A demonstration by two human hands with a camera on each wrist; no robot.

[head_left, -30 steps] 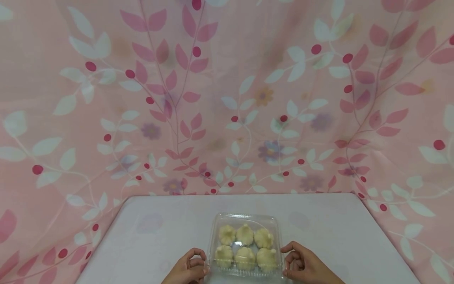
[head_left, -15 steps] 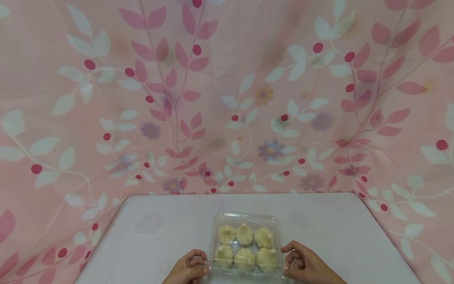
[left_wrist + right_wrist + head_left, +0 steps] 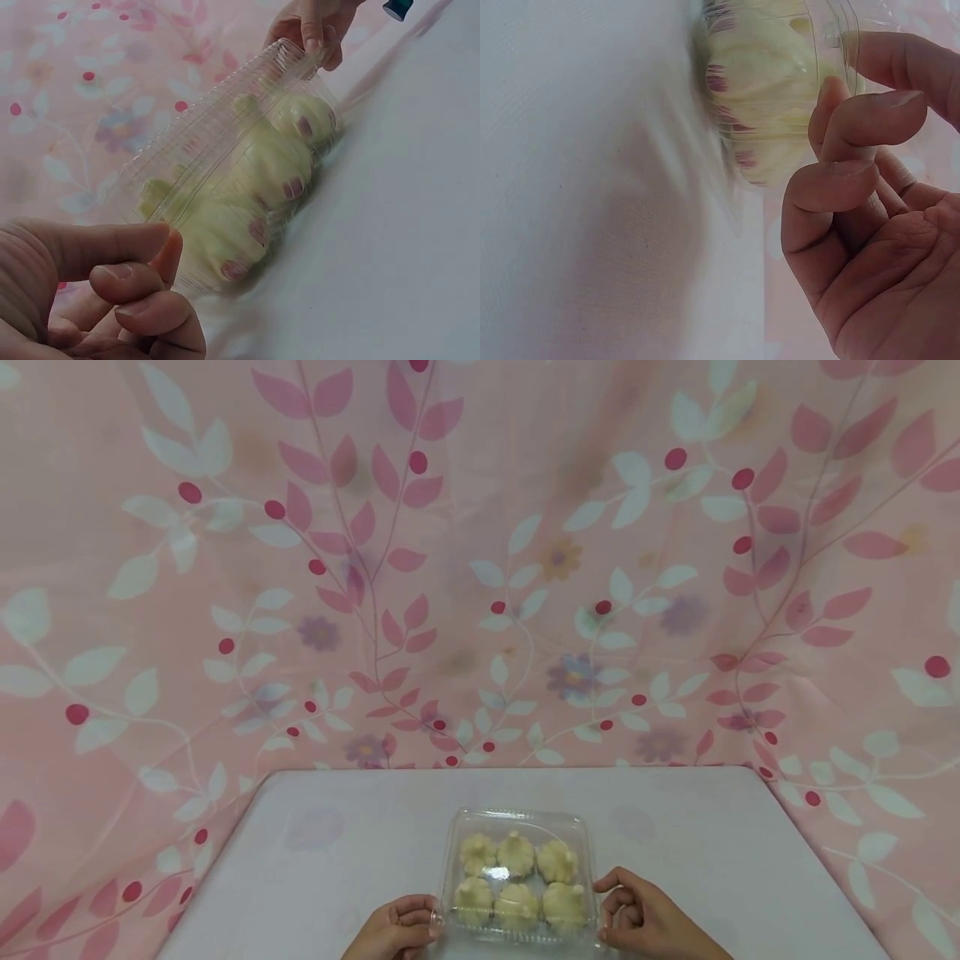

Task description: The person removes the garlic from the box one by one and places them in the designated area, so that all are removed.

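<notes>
A clear plastic clamshell box (image 3: 517, 814) stands on the white table, its lid down. Inside lie several pale yellow garlic bulbs (image 3: 517, 907) in two rows, with purple patches low on their sides (image 3: 234, 268). My left hand (image 3: 395, 928) pinches the box's rim at the near left corner between thumb and index finger, the other fingers curled under. At the right side, my right hand (image 3: 652, 920) pinches the rim with thumb and index finger. Its remaining fingers (image 3: 832, 187) curl loosely beside the box wall.
The white table (image 3: 360, 827) reaches back to a pink curtain (image 3: 480, 568) printed with leaves and flowers, which also hangs at both sides. A small dark teal object (image 3: 397, 7) shows at the top edge of the left wrist view.
My left hand's fingers have drawn closer together at the box's left rim. The box and my right hand stay nearly where they were.
</notes>
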